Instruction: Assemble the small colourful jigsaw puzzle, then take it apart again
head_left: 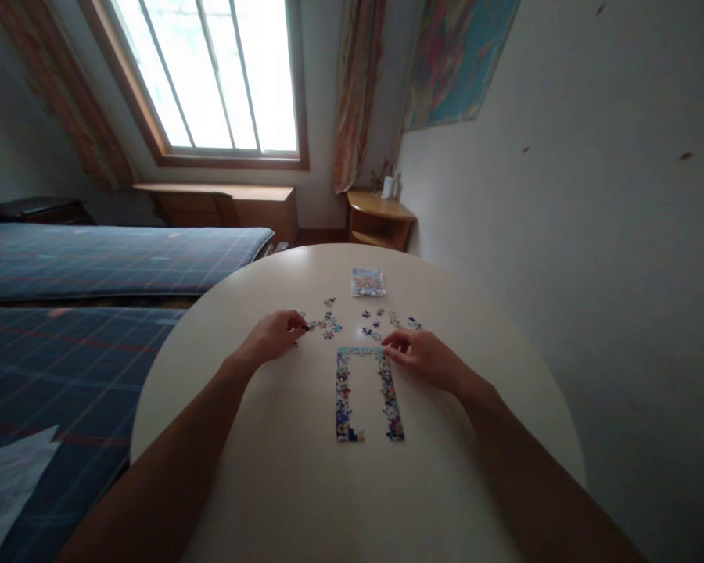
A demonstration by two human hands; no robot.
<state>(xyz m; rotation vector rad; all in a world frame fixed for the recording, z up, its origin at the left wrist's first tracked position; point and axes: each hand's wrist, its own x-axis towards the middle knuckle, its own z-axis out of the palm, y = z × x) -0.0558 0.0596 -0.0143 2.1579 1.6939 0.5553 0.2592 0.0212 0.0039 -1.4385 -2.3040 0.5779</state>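
My left hand point(275, 331) is closed in a pinch at the left edge of a scatter of loose jigsaw pieces point(328, 321). A small dark jigsaw piece point(305, 328) shows at its fingertips. On the table lies a partly joined jigsaw border point(341, 391), with a top row, two long sides and a short stretch at the bottom left. My right hand point(419, 353) has its curled fingertips at the border's top right corner. Whatever those fingers hold, if anything, is hidden. More loose pieces point(375, 322) lie beyond the border.
A small picture card point(368, 282) lies farther back on the round white table point(446, 485). To the left is a bed with a plaid cover point(94, 352) and papers point(12, 485). A wall point(592, 234) rises at the right. A corner shelf point(381, 207) stands behind.
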